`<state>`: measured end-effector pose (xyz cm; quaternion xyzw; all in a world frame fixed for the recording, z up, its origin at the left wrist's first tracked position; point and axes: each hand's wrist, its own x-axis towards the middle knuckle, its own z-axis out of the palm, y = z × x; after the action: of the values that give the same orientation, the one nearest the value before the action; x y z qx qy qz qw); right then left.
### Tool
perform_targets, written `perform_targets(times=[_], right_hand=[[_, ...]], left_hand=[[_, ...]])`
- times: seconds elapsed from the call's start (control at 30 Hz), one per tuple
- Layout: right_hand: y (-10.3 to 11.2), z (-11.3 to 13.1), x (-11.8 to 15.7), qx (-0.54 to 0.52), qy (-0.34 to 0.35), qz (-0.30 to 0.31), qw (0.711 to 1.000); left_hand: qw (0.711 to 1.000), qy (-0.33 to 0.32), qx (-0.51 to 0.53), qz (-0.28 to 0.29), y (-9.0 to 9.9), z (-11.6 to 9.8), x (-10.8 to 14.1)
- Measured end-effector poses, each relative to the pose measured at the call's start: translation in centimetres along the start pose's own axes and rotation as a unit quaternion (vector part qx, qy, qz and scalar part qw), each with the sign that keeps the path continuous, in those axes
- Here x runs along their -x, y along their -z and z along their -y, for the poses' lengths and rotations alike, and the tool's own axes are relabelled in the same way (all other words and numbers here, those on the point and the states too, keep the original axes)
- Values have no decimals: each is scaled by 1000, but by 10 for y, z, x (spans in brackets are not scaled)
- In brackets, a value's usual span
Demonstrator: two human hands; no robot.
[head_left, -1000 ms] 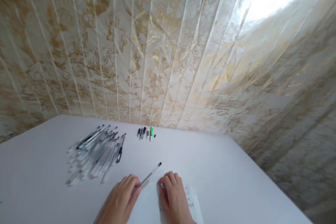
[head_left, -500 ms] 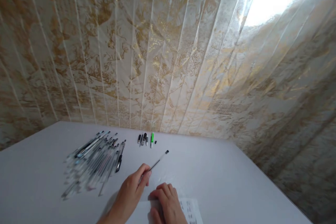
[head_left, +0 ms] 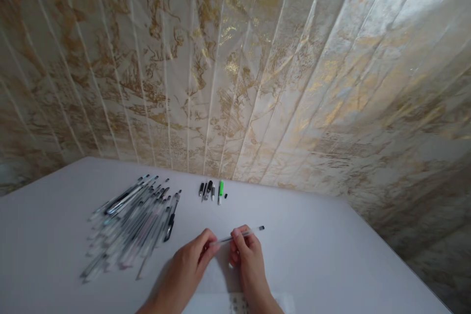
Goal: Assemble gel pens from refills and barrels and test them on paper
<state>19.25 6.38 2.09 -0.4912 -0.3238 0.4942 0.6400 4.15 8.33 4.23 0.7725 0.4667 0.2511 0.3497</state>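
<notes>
Between my two hands is a thin clear pen (head_left: pixel 225 240) with a dark end pointing up to the right. My left hand (head_left: pixel 193 260) pinches its left end between thumb and fingers. Further along, my right hand (head_left: pixel 248 257) closes its thumb and fingers around the shaft, and the dark end sticks out past them. Below my right hand lies a white sheet of paper (head_left: pixel 287 301) with dark handwriting, partly hidden by my wrist and cut off by the lower edge of the view.
To the left lies a wide pile of many clear pens (head_left: pixel 136 225), with a black-grip pen (head_left: pixel 170 225) at its right side. Farther back are several short black and grey pieces (head_left: pixel 206 190), a green-capped pen (head_left: pixel 221 189) and a small black bit (head_left: pixel 225 196). A patterned curtain (head_left: pixel 221 83) hangs behind the white table (head_left: pixel 324 250).
My right hand has lifted off the paper and taken hold of the pen's shaft. The pen has turned flatter and come down slightly. The view has shifted a little.
</notes>
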Motion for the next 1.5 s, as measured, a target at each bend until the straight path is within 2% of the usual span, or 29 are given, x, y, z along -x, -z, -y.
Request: perform_targets(times=[0.13, 0.3, 0.37, 0.5, 0.63, 0.9, 1.07, 1.3, 1.5], right_hand=[[0, 2, 3, -8, 0, 13, 1000], [-3, 9, 8, 52, 12, 58, 997], [1, 13, 8, 87, 36, 34, 995], [16, 18, 1, 187, 66, -55, 979], [23, 19, -5, 192, 77, -67, 976], [28, 31, -12, 219, 47, -23, 974], [38, 43, -18, 276, 47, -7, 960], [39, 61, -14, 345, 71, -2, 936], [42, 59, -17, 315, 8, 41, 948]], left_hand=[[999, -13, -42, 8, -2, -4, 2], [998, -54, 20, 27, 0, -5, 4], [998, -56, 8, 7, 3, -3, 4], [997, -61, -25, -38, 6, 4, 2], [997, -58, -7, -42, 7, 8, 0], [995, -79, -24, -53, 10, 5, 1], [996, -77, -16, -43, 4, 5, 2], [997, -68, -15, -45, 5, 5, 4], [997, -64, -7, -36, 6, 3, 3]])
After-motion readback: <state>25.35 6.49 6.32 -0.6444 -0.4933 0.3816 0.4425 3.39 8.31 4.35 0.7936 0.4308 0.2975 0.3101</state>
